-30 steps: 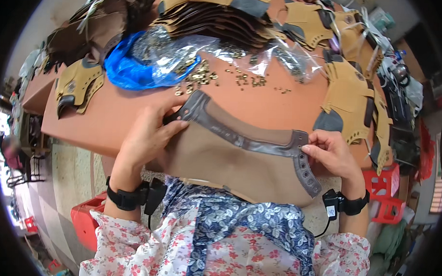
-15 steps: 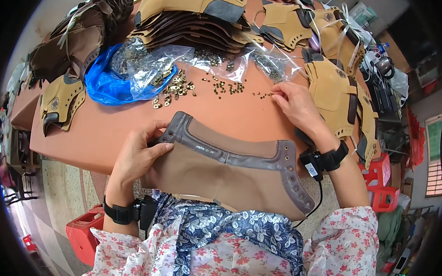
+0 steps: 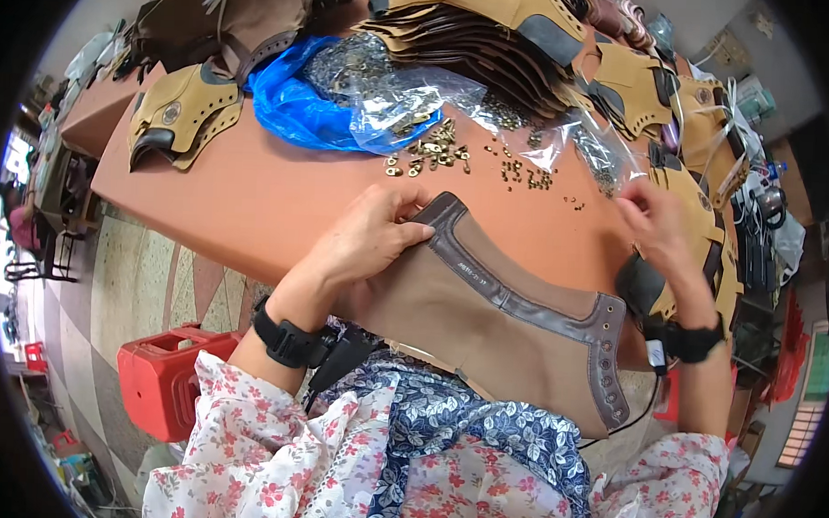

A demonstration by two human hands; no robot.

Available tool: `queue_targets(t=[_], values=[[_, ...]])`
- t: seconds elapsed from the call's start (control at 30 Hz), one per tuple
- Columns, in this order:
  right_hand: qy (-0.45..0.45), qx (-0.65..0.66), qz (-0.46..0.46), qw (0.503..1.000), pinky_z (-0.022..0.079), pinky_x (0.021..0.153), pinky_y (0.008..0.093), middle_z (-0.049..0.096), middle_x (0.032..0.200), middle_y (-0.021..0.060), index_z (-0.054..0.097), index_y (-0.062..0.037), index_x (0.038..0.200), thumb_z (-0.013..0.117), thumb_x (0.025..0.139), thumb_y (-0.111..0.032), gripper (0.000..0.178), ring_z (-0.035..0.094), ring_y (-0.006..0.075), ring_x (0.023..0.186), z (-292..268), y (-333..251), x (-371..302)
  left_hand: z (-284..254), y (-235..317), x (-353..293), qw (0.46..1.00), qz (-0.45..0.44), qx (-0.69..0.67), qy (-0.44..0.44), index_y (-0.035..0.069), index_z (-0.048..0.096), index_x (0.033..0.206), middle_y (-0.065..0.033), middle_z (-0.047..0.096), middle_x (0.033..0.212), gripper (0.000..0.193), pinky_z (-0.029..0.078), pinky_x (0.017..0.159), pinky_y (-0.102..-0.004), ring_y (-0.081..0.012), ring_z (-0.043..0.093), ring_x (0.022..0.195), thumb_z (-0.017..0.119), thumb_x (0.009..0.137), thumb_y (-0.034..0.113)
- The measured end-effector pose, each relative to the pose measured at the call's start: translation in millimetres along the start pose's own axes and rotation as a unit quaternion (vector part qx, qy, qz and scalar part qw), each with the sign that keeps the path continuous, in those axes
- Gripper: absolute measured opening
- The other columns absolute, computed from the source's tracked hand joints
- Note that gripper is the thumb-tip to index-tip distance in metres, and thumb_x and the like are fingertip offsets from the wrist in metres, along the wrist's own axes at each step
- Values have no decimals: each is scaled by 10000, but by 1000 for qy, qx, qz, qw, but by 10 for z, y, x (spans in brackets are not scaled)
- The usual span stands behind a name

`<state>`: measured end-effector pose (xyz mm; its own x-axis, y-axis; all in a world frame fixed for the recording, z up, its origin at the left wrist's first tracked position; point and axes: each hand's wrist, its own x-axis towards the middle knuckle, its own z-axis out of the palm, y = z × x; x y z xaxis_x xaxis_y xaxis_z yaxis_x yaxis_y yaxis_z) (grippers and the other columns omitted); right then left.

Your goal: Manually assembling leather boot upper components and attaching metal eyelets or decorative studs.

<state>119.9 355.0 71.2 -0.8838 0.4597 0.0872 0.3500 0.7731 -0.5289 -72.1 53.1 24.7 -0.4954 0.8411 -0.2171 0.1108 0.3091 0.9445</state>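
A brown fabric boot upper [image 3: 494,326] with dark leather edging and metal eyelets lies across my lap and the table's near side. Its upper left corner is pinched between the thumb and fingers of my left hand [image 3: 370,235]. My right hand [image 3: 658,226] hovers over the table's right part, fingers curled together and slightly blurred; whatever they hold is too small to make out. Just left of it lies a sparse group of tiny eyelets [image 3: 573,203]. More small brass eyelets [image 3: 527,178] and larger brass lace hooks [image 3: 446,150] are scattered farther left.
A blue plastic bag [image 3: 296,113] and clear bags of metal parts [image 3: 429,91] lie behind the hardware. Stacked tan uppers [image 3: 478,5] rise at the back; more tan pieces [image 3: 187,105] flank both sides. Red stools [image 3: 159,378] stand on the floor at left.
The view has turned, shifting the scene rightward. My right hand has drawn away from the small eyelets. My left hand still holds the boot upper, which now appears more slanted.
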Motion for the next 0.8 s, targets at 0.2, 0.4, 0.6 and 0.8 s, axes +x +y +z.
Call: queue_targets(t=[0.2, 0.4, 0.6, 0.8], values=[[-62, 221, -5, 973, 448, 638, 183, 617, 795, 3, 621, 16, 881, 653, 867, -61, 85, 577, 49, 720, -567, -1500, -398, -5, -5, -98, 998, -25, -35, 44, -32, 626, 1102, -41, 682, 982, 248, 499, 791, -243, -87, 614, 895, 618, 854, -39], [-207, 183, -38, 960, 482, 625, 323, 651, 800, 122, 623, 19, 884, 609, 876, -99, 119, 633, 207, 692, 222, -1818, -378, 61, 69, -99, 997, -14, -61, 36, -31, 628, 1101, -52, 686, 988, 251, 500, 785, -243, -92, 616, 883, 609, 851, -47], [-97, 96, -102, 985, 479, 690, 416, 631, 809, 174, 612, 16, 864, 613, 851, -99, 116, 619, 345, 777, 893, -1425, -95, 81, -90, -86, 996, 39, -73, 37, -40, 634, 1109, -67, 688, 997, 253, 505, 801, -251, -108, 625, 900, 610, 857, -36], [-66, 64, -126, 988, 485, 701, 418, 632, 810, 162, 618, 8, 857, 635, 837, -93, 104, 622, 336, 792, 1007, -1344, -22, 51, -58, -123, 996, 26, -78, 17, -44, 630, 1146, -85, 693, 1017, 283, 508, 814, -261, -121, 631, 912, 607, 865, -26]])
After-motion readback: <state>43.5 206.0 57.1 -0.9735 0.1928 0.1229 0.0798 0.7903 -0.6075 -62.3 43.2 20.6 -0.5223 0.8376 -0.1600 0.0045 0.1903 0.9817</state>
